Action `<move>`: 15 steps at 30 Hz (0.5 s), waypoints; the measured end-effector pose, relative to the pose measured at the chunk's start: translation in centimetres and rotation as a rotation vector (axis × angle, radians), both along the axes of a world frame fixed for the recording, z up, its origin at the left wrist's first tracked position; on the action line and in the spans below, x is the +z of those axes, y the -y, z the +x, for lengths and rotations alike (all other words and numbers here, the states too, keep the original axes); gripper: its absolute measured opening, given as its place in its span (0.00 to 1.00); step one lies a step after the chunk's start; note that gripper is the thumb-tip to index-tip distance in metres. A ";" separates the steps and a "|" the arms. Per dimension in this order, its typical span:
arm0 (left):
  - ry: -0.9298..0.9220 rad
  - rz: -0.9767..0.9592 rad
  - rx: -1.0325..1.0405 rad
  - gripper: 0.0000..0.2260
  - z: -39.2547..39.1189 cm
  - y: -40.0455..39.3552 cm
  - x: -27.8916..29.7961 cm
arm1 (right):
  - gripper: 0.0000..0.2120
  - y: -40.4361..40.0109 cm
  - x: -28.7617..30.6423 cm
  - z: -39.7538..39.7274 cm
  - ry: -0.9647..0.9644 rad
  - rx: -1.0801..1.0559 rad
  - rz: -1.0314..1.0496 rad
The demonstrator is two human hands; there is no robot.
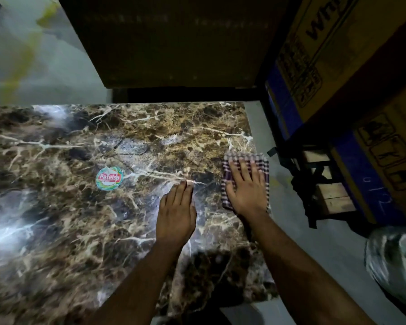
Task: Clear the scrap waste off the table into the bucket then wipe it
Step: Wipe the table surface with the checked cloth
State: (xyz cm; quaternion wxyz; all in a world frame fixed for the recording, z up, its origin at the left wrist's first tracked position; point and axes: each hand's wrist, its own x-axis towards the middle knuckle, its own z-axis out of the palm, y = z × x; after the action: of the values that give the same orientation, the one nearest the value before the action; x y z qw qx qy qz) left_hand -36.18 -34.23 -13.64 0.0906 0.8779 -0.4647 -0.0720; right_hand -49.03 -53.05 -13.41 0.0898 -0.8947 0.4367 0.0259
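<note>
The wiping stage looks to be under way on the marble-patterned table, and the clearing stage seems finished as far as the view shows: no scrap waste lies anywhere on the visible tabletop, and the only thing on it besides the hands and cloth is a round printed sticker stuck flat to the surface. The bucket named in the task cannot be picked out for certain; a shiny, plastic-wrapped rounded object sits on the floor off the table's right edge, but what it is I cannot tell. The right hand lies flat, fingers straight and a little spread, pressing down on a folded checked cloth at the table's right edge, with part of the cloth overhanging that edge. The left hand rests palm down on the bare tabletop just beside the cloth, fingers straight and together, holding nothing and apparently steadying the person. Glossy glare streaks the table's left side, so whether that part is already wiped cannot be judged. With the cloth at the right edge, most of the surface toward the sticker and beyond it probably remains to be covered. Past the table's right edge stand large cardboard boxes and a small wooden stool.
</note>
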 end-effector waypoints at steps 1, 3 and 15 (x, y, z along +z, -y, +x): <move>0.003 -0.006 0.002 0.23 -0.6 -0.6 0.0 | 0.33 -0.5 0.0 1.0 0.001 0.002 0.011; 0.015 -0.020 0.000 0.23 -1.7 -1.8 -0.1 | 0.32 -2.8 -0.1 1.9 0.011 0.098 0.026; -0.035 -0.012 -0.072 0.23 -8.0 -9.7 -0.3 | 0.32 -8.1 0.3 -5.2 0.004 0.078 0.040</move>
State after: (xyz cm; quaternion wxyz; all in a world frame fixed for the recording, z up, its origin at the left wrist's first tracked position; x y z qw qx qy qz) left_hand -44.22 -24.56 -13.92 0.1012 0.8586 -0.4948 -0.0877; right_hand -54.23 -44.94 -13.07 0.1075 -0.9092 0.4007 0.0364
